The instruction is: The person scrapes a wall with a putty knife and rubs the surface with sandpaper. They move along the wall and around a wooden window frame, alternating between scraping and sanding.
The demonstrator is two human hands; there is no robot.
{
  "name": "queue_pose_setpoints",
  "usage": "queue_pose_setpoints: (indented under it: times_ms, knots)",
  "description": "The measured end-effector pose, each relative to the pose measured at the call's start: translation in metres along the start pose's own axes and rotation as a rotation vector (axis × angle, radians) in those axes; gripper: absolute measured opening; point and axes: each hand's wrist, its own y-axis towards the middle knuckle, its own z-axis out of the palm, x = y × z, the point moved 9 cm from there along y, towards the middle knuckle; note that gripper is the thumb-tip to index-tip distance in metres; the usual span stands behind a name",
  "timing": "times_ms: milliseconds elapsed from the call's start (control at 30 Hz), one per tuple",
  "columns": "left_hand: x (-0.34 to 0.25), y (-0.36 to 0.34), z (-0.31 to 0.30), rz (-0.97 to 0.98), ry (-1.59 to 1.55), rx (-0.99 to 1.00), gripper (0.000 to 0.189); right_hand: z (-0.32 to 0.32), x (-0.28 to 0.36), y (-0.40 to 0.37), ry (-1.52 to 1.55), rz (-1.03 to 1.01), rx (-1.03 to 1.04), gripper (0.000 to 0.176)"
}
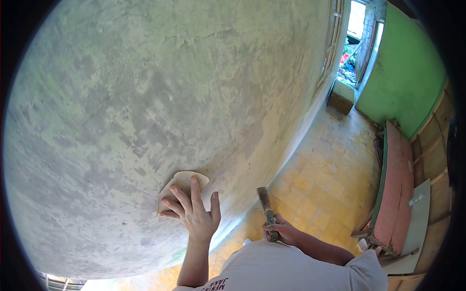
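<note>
My left hand (194,208) lies with spread fingers on a pale sheet that looks like sandpaper (183,182), pressing it against the patchy grey-green wall (145,106). Its thumb stands apart from the sheet, and part of the sheet is hidden under the fingers. Close to my body, my right hand (280,229) is closed around the handle of a scraper (264,198). The scraper's worn, brownish blade points up and away from me, clear of the wall.
Yellowish floor tiles (310,179) run along the wall's foot. On the right are a reddish wooden bench-like piece (398,184), a pale board (418,228) and a green wall (407,68). A box-like block (341,98) sits near the far doorway. A window frame (330,43) interrupts the worked wall.
</note>
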Motion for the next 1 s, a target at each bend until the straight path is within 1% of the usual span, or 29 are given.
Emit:
queue_pose_setpoints:
  times_ms: [133, 200, 233, 267, 333, 367, 400, 467, 500, 533, 600, 633, 700, 733, 800, 833, 867, 933, 1000]
  knots:
    - [0.000, 0.000, 0.002, -0.004, 0.005, -0.016, 0.062, -0.034, 0.015, 0.003, -0.044, -0.024, -0.027, 0.043]
    - [0.002, -0.002, 0.003, -0.005, 0.015, -0.014, 0.063, -0.053, 0.043, 0.003, -0.391, -0.096, -0.148, 0.049]
    - [0.001, -0.002, 0.004, 0.000, 0.023, -0.017, 0.064, -0.057, 0.062, -0.001, -0.613, -0.174, -0.217, 0.042]
    - [0.002, -0.001, 0.004, -0.006, 0.027, -0.013, 0.064, -0.062, 0.072, -0.003, -0.618, -0.168, -0.214, 0.042]
    - [0.001, -0.001, 0.003, -0.002, 0.027, -0.021, 0.064, -0.048, 0.127, -0.020, -1.212, -0.601, -0.288, 0.031]
    - [0.001, -0.001, 0.004, -0.007, 0.038, -0.014, 0.064, -0.020, 0.157, -0.039, -1.355, -0.825, -0.327, 0.023]
    - [0.002, -0.002, 0.006, -0.014, 0.043, -0.009, 0.064, -0.009, 0.172, -0.046, -1.359, -0.819, -0.318, 0.023]
    - [0.002, -0.002, 0.006, -0.019, 0.079, -0.027, 0.064, -0.013, 0.201, -0.049, -0.940, -0.720, -0.336, 0.023]
    - [-0.002, 0.002, 0.003, -0.003, 0.095, -0.028, 0.070, -0.014, 0.211, -0.045, -0.782, -0.772, -0.282, 0.023]
    - [-0.002, 0.003, 0.004, -0.016, 0.106, -0.026, 0.070, -0.012, 0.223, -0.040, -0.790, -0.766, -0.267, 0.023]
    - [-0.002, 0.003, 0.003, -0.016, 0.117, -0.042, 0.069, 0.001, 0.261, -0.047, -0.588, -1.001, -0.172, 0.031]
    - [-0.002, 0.003, 0.003, -0.023, 0.131, -0.050, 0.068, 0.014, 0.272, -0.045, -0.595, -0.988, -0.152, 0.031]
    - [-0.003, 0.004, 0.002, -0.027, 0.137, -0.062, 0.067, 0.048, 0.296, -0.052, -0.165, -1.049, 0.063, 0.042]
    - [-0.004, 0.005, 0.002, -0.025, 0.149, -0.074, 0.066, 0.056, 0.304, -0.047, -0.171, -1.028, 0.083, 0.042]
    - [-0.004, 0.007, 0.002, -0.034, 0.166, -0.097, 0.065, 0.083, 0.320, -0.046, -0.184, -1.075, 0.308, 0.046]
    - [-0.005, 0.007, 0.001, -0.025, 0.165, -0.129, 0.063, 0.101, 0.328, -0.045, -0.221, -1.116, 0.381, 0.042]
    - [-0.003, 0.007, 0.004, -0.049, 0.189, -0.124, 0.063, 0.106, 0.330, -0.035, -0.227, -1.091, 0.407, 0.042]
    - [-0.006, 0.008, 0.002, -0.010, 0.196, -0.191, 0.060, 0.123, 0.331, -0.033, -0.202, -1.144, 0.654, 0.039]
    - [-0.006, 0.009, 0.004, -0.018, 0.241, -0.202, 0.060, 0.135, 0.330, -0.033, -0.143, -1.113, 0.719, 0.039]
